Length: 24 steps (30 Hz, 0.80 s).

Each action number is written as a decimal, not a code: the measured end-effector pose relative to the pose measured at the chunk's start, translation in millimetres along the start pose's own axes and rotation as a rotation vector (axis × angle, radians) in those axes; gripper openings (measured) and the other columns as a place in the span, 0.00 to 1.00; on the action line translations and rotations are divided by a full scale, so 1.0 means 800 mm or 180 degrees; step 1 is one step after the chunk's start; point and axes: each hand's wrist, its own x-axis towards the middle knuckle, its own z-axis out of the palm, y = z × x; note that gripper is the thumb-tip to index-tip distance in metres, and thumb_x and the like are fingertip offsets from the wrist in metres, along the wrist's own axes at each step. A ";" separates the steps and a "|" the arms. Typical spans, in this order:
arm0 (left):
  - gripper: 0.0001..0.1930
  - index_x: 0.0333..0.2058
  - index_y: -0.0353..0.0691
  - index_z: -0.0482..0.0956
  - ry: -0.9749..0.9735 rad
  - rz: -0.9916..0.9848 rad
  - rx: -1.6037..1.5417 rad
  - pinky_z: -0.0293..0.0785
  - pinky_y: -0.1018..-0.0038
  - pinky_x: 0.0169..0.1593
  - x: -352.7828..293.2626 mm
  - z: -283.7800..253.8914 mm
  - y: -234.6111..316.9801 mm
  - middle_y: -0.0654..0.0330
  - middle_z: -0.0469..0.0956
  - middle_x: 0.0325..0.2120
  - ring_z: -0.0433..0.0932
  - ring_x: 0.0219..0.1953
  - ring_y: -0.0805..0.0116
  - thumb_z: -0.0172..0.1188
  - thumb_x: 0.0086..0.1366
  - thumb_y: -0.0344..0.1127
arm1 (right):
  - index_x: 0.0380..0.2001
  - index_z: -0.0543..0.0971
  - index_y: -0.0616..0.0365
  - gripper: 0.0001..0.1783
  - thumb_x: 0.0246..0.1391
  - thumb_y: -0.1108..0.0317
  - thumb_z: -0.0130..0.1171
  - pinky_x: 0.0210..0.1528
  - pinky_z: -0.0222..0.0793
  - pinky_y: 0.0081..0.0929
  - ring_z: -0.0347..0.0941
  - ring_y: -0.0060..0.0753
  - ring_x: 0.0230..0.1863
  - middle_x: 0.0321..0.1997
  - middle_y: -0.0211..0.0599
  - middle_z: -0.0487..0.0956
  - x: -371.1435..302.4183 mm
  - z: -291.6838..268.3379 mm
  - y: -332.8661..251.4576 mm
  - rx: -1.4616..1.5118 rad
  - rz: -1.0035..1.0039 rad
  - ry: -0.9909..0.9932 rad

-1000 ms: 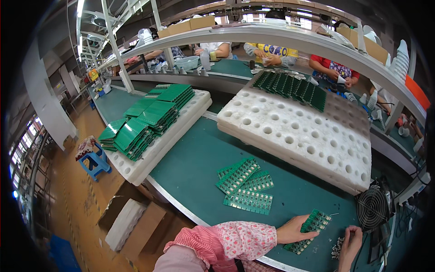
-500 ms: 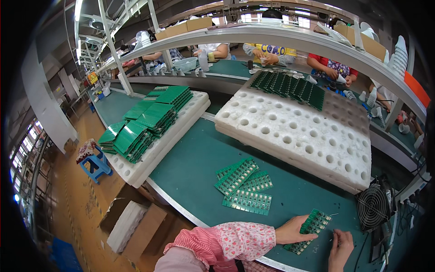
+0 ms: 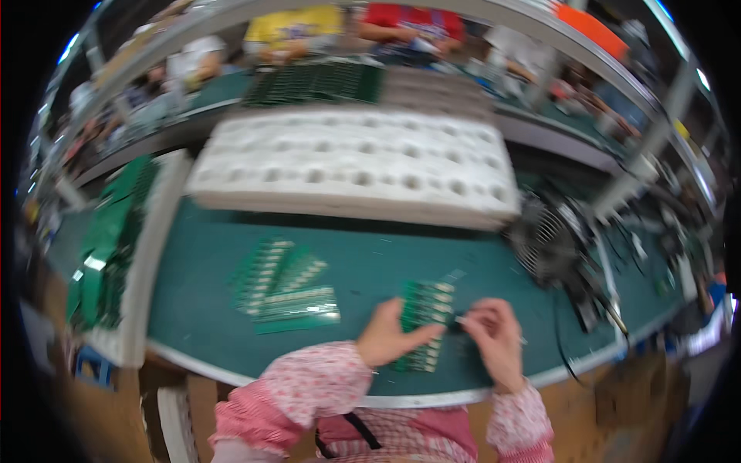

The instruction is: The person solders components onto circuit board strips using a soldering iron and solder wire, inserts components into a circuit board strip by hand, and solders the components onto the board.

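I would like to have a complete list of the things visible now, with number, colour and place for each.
Table: 1, dark green, across the centre
Circuit board: 1, green, low centre
Loose boards: at least 3, green, overlapping, left of the circuit board
Large foam block: 1, white, table's far side
Dark boards: several, dark green, large foam block's far left
Side foam block: 1, white, left
Stacked boards: many, green, on the side foam block
Fan: 1, black, right
Orange panel: 1, orange, upper right
Co-workers: several, yellow, red and white clothing, beyond the table
Sleeves: 2, pink, lower edge
Left hand: 1, holding the circuit board
Right hand: 1, right of the circuit board; fingertips blurred
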 end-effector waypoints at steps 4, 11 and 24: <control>0.15 0.40 0.34 0.75 0.0029 0.0019 -0.0400 0.75 0.77 0.38 0.004 0.005 0.001 0.62 0.79 0.34 0.77 0.34 0.77 0.67 0.54 0.28 | 0.44 0.66 0.61 0.17 0.53 0.78 0.58 0.42 0.67 0.15 0.71 0.18 0.37 0.35 0.32 0.75 0.002 0.013 0.010 0.0739 0.0159 -0.0192; 0.17 0.42 0.35 0.73 -0.0075 -0.0080 -0.0414 0.75 0.79 0.39 0.001 0.018 0.000 0.63 0.79 0.35 0.77 0.35 0.78 0.66 0.53 0.25 | 0.44 0.64 0.60 0.17 0.53 0.79 0.57 0.42 0.68 0.14 0.71 0.17 0.38 0.35 0.32 0.74 -0.002 0.011 0.021 0.0803 -0.0056 -0.0183; 0.18 0.43 0.35 0.74 -0.0214 0.0011 -0.0026 0.74 0.79 0.40 -0.001 0.012 0.005 0.63 0.79 0.36 0.76 0.36 0.78 0.65 0.53 0.26 | 0.43 0.63 0.59 0.17 0.53 0.76 0.59 0.43 0.68 0.16 0.72 0.17 0.38 0.35 0.31 0.75 0.008 -0.001 0.020 0.0876 0.0248 -0.0627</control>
